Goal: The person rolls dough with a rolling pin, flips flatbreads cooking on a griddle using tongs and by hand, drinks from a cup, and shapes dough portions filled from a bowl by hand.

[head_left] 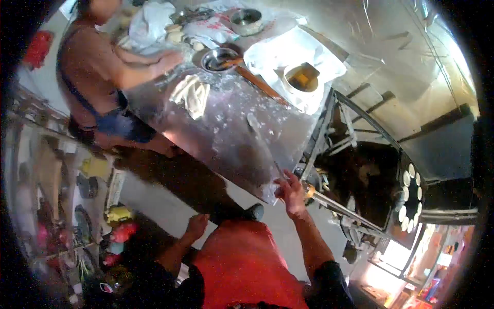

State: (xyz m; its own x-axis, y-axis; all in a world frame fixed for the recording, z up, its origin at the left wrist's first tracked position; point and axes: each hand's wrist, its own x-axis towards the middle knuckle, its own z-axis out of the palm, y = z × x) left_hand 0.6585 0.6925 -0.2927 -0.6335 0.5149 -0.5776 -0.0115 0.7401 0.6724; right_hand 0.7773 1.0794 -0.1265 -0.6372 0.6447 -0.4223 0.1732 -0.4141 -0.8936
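Note:
My right hand, at the near corner of the metal table, is closed around the handle of a long, thin metal spatula. Its flat blade reaches out over the floury tabletop. A small white stick shows by the fingers of that hand; I cannot make out what it is. My left hand hangs beside my red apron, away from the table, with its fingers curled and nothing visible in them. Farther along the table lies a pale strip of dough.
A co-worker stands at the table's left side, hands on it. Metal bowls and a white tub of yellow-brown contents stand at the back. To the right, several pale rounds ring a dark griddle. Shelves line the left.

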